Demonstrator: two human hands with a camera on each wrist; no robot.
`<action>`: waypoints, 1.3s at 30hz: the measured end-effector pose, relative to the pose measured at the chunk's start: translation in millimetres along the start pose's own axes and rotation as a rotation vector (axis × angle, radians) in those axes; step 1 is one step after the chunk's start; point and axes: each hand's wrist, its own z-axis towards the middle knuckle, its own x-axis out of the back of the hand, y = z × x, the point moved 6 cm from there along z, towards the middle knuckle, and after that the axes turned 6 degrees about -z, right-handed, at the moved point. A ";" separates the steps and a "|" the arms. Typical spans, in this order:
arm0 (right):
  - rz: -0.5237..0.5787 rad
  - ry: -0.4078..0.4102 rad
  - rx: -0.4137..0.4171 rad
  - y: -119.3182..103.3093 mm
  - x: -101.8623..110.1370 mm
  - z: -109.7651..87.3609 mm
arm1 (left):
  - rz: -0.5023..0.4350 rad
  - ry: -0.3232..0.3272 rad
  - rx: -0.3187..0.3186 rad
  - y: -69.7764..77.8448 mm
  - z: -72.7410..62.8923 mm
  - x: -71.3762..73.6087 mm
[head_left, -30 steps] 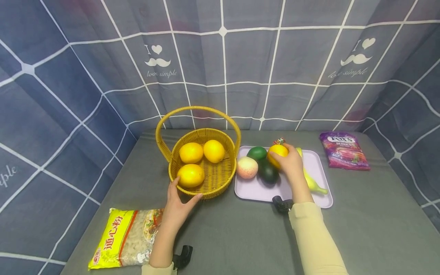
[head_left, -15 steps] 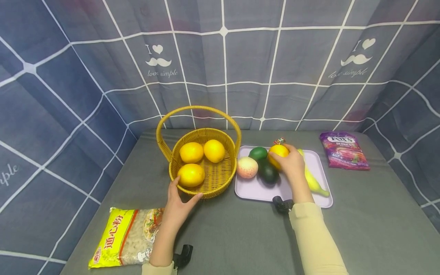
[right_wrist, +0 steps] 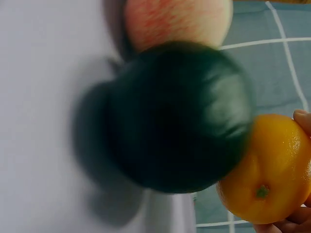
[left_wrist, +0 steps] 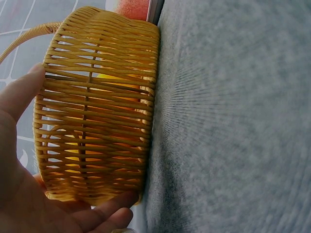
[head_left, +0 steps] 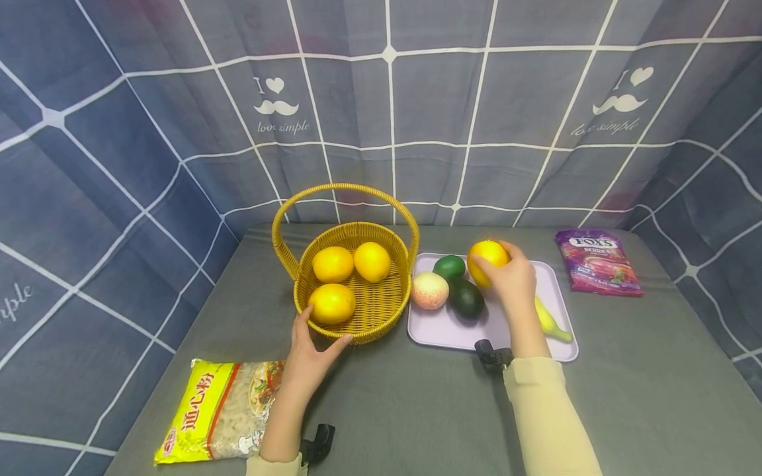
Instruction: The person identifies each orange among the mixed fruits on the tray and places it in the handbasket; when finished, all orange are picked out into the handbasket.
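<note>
My right hand (head_left: 518,281) grips an orange (head_left: 487,258) above the back of the lilac tray (head_left: 440,338). In the right wrist view that orange (right_wrist: 267,170) shows its green stem spot, with fingertips at its side. Close to it on the tray lie a dark avocado (head_left: 466,301), a smaller green fruit (head_left: 449,266), a peach (head_left: 430,291) and a banana (head_left: 552,324), partly hidden by my right arm. My left hand (head_left: 309,363) holds the wicker basket (head_left: 378,304) at its front rim. The left wrist view shows my thumb at the rim of the basket (left_wrist: 97,111) and fingers along its side.
Three yellow-orange fruits (head_left: 331,304) lie in the basket, whose tall handle (head_left: 345,187) arches over it. A pasta bag (head_left: 220,410) lies at front left, partly under my left forearm. A purple candy bag (head_left: 598,262) is at back right. A checked curtain (head_left: 428,99) hangs behind the table.
My right hand has raised the orange from the tray, moving slightly up and right. My left hand stays at the basket.
</note>
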 end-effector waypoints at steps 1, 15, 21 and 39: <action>0.015 0.003 0.004 -3.2 2.2 -1.4 | 0.000 0.000 0.000 0.0 -0.1 0.1; 0.256 -0.093 0.105 -57.3 5.3 -53.4 | -0.004 0.005 -0.001 -1.2 -0.9 0.3; 0.299 -0.161 0.169 -74.8 -10.7 -74.0 | -0.006 0.001 0.005 -0.3 -0.8 0.0; 0.200 -0.285 0.340 -128.1 -98.4 -94.6 | 0.012 0.012 -0.022 0.4 0.0 1.3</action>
